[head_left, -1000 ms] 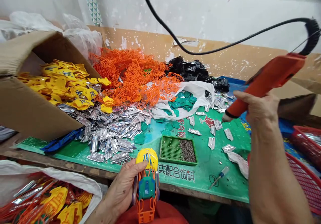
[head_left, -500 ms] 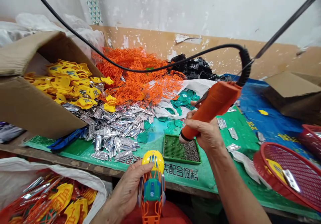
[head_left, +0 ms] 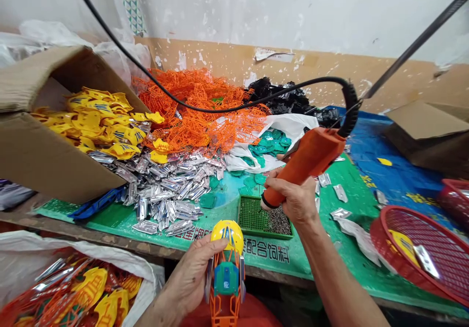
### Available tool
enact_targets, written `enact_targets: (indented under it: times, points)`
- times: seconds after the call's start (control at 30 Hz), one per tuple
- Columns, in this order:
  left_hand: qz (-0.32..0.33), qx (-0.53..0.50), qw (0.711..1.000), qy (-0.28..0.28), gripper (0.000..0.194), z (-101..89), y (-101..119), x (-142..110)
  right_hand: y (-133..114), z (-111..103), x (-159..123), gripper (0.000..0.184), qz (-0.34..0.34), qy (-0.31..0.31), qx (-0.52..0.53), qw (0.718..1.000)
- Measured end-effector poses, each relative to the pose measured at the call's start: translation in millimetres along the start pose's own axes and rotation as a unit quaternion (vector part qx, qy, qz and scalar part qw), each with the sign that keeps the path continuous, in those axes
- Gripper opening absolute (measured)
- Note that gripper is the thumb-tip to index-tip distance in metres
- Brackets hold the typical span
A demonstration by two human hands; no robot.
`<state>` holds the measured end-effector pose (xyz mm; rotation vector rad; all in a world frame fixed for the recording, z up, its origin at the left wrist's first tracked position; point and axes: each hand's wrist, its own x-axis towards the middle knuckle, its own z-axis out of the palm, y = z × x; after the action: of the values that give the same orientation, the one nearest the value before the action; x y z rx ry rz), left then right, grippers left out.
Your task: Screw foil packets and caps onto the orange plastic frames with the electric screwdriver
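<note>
My left hand grips a toy vehicle body with a yellow nose, a green middle panel, silver sides and an orange lattice frame; the thumb presses on the yellow part. My right hand is wrapped round an orange electric screwdriver that hangs from a black cable. The screwdriver's tip points down and left, over a green gridded tray. Small dark screws fill the tray's right part. The toy sits in front of the tray, apart from the screwdriver.
A cardboard box of yellow parts lies at left. Silver pieces, orange frames, green panels and black parts are heaped behind. A red basket stands right, a white sack lower left.
The screwdriver and my right hand have shifted slightly down and left, and the cable loop hangs lower. The toy in my left hand has moved slightly right.
</note>
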<state>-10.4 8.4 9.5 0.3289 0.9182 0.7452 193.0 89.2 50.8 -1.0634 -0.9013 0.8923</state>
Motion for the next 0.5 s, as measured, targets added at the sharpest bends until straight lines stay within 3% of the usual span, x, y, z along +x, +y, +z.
enact_targets:
  times: [0.5]
  points:
    - [0.006, -0.008, 1.000, 0.006, 0.024, -2.1, -2.7, 1.7, 12.3, -3.2, 0.6, 0.016, -0.023, 0.021, -0.019, 0.999]
